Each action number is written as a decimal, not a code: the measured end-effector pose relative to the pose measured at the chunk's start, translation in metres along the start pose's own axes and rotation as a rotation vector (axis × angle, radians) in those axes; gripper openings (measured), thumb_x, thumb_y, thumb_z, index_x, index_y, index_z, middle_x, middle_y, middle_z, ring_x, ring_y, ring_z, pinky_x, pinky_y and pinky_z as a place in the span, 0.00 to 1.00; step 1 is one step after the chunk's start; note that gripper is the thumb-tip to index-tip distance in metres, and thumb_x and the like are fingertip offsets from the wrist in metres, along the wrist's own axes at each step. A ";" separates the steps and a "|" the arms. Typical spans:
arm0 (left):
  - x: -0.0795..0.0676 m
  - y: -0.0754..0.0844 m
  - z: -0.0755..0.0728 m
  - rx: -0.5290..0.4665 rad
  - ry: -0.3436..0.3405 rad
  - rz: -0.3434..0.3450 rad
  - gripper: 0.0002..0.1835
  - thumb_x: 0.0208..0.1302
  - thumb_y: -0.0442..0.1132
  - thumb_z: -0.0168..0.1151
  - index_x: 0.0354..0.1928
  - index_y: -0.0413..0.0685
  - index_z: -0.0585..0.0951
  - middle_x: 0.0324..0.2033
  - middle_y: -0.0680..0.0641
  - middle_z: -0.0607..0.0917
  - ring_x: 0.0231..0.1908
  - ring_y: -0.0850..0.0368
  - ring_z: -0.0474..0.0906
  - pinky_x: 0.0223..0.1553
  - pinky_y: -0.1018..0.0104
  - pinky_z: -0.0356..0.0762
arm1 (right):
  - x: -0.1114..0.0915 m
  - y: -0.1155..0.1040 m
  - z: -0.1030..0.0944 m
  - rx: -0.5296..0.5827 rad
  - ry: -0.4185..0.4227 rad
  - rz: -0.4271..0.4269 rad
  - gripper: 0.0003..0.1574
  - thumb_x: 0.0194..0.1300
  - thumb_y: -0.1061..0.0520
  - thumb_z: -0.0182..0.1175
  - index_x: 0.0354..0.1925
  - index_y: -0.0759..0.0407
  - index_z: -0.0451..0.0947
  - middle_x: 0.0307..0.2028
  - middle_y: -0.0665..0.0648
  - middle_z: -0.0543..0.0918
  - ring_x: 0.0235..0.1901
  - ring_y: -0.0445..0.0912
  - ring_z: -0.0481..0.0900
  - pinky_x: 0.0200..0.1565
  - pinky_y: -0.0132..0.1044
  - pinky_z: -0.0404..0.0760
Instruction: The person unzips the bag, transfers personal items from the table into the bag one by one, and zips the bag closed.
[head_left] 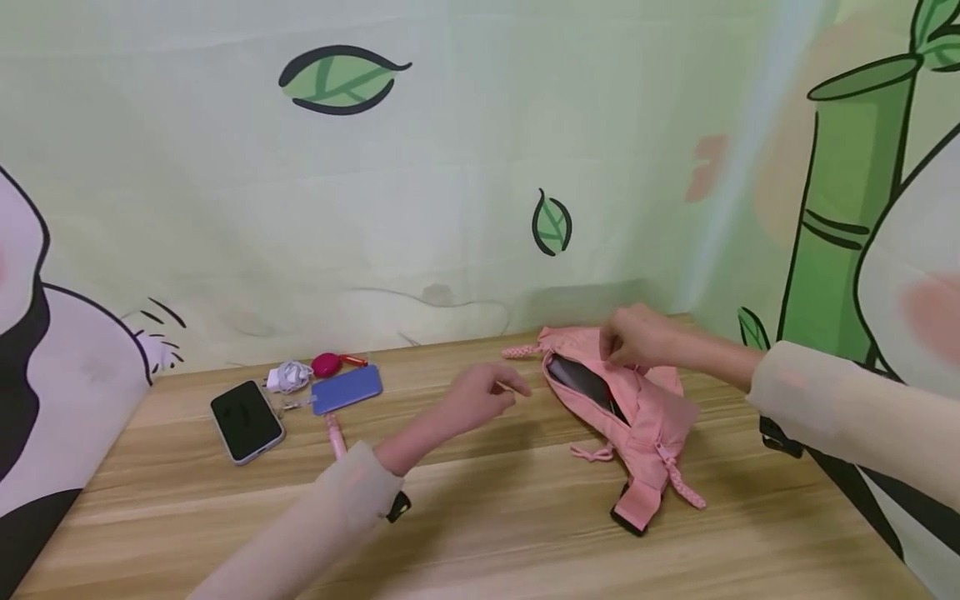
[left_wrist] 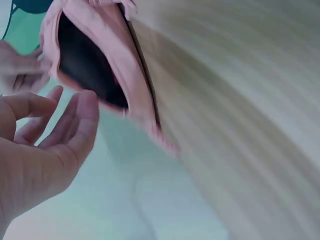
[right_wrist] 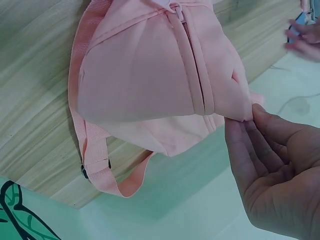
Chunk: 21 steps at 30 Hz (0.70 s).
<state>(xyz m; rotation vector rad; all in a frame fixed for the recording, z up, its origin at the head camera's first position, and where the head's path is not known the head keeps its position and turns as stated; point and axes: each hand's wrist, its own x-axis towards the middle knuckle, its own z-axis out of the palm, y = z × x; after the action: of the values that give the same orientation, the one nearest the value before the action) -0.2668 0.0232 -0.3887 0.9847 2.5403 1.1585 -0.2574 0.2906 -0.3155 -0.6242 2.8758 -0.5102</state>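
Nearest the camera, a cream left sleeve point(head_left: 322, 508) rises from the bottom edge of the head view, and a matching right sleeve point(head_left: 847, 412) comes in from the right edge. The left hand point(head_left: 480, 396) is near the centre of the frame, its grip loose and partly spread, fingers gently bent, with nothing in it; the fingertips point toward the pink bag point(head_left: 663, 421), just beside it. The right hand point(head_left: 637, 337), right of centre, has its grip closed on the bag's fabric, thumb and fingertips pinching the edge, as the right wrist view shows plainly.

The pink bag lies right of centre on the wood-grained surface point(head_left: 487, 533), its zipped mouth gaping to show a dark interior point(head_left: 581, 385). A strap with a black buckle point(head_left: 628, 522) reaches toward the lower right, and a patterned pull cord point(head_left: 684, 485) hangs beside it.

In the left part of the frame, a phone point(head_left: 247, 422) lies screen up. Just above and right of it sit a white charger with a coiled cable point(head_left: 289, 377), a round red item point(head_left: 326, 365), and a blue card holder point(head_left: 347, 389). A pink tube point(head_left: 335, 435) lies below the holder, partly hidden by the left sleeve.
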 end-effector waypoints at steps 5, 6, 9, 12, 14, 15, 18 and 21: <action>-0.049 -0.021 -0.038 0.218 0.122 0.021 0.12 0.59 0.27 0.56 0.38 0.48 0.85 0.42 0.48 0.85 0.38 0.58 0.80 0.37 0.62 0.79 | -0.001 -0.002 0.000 -0.003 -0.025 0.028 0.03 0.57 0.64 0.65 0.28 0.60 0.80 0.24 0.54 0.82 0.18 0.43 0.77 0.21 0.32 0.77; -0.058 -0.026 -0.045 0.246 0.142 0.011 0.12 0.58 0.27 0.57 0.37 0.49 0.85 0.42 0.48 0.85 0.37 0.58 0.80 0.37 0.62 0.79 | 0.000 -0.002 0.000 -0.010 -0.033 0.036 0.03 0.57 0.64 0.65 0.28 0.60 0.79 0.24 0.55 0.82 0.18 0.42 0.78 0.21 0.32 0.77; -0.082 -0.036 -0.063 0.307 0.184 -0.032 0.11 0.58 0.27 0.59 0.37 0.49 0.85 0.40 0.49 0.84 0.35 0.58 0.79 0.36 0.62 0.79 | 0.000 -0.003 -0.001 -0.035 -0.066 0.066 0.03 0.58 0.63 0.64 0.30 0.61 0.78 0.26 0.55 0.82 0.18 0.42 0.78 0.22 0.32 0.77; -0.099 -0.043 -0.080 0.345 0.206 -0.070 0.10 0.59 0.28 0.59 0.37 0.49 0.85 0.37 0.50 0.84 0.34 0.59 0.78 0.35 0.62 0.78 | 0.001 -0.003 -0.003 -0.064 -0.099 0.092 0.04 0.58 0.63 0.64 0.32 0.62 0.78 0.27 0.56 0.81 0.19 0.42 0.78 0.22 0.32 0.77; -0.109 -0.047 -0.091 0.364 0.209 -0.085 0.09 0.60 0.29 0.59 0.38 0.49 0.84 0.36 0.50 0.84 0.33 0.58 0.76 0.33 0.63 0.77 | 0.002 -0.004 -0.004 -0.075 -0.115 0.094 0.05 0.59 0.63 0.63 0.35 0.64 0.79 0.28 0.56 0.81 0.19 0.42 0.78 0.22 0.32 0.77; -0.113 -0.049 -0.096 0.370 0.209 -0.094 0.09 0.60 0.29 0.58 0.39 0.48 0.84 0.37 0.49 0.84 0.33 0.57 0.76 0.32 0.64 0.76 | 0.002 -0.004 -0.005 -0.077 -0.123 0.095 0.06 0.59 0.63 0.63 0.36 0.64 0.79 0.28 0.56 0.82 0.20 0.42 0.79 0.22 0.32 0.78; -0.125 -0.056 -0.108 0.388 0.205 -0.146 0.10 0.61 0.30 0.57 0.40 0.48 0.84 0.39 0.47 0.84 0.32 0.55 0.74 0.24 0.67 0.70 | 0.002 -0.006 -0.006 -0.063 -0.147 0.090 0.09 0.60 0.63 0.62 0.40 0.64 0.80 0.29 0.57 0.82 0.20 0.42 0.79 0.23 0.33 0.79; -0.137 -0.063 -0.115 0.400 0.205 -0.195 0.10 0.62 0.31 0.55 0.41 0.47 0.84 0.43 0.45 0.84 0.34 0.54 0.76 0.21 0.67 0.67 | 0.002 -0.007 -0.005 -0.041 -0.155 0.090 0.10 0.60 0.64 0.61 0.42 0.63 0.81 0.29 0.57 0.82 0.20 0.43 0.79 0.23 0.33 0.80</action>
<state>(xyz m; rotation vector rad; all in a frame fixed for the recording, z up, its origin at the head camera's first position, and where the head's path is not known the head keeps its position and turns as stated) -0.2412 -0.1642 -0.3705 0.6943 3.0280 0.7478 -0.2579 0.2849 -0.3082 -0.5128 2.7590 -0.3728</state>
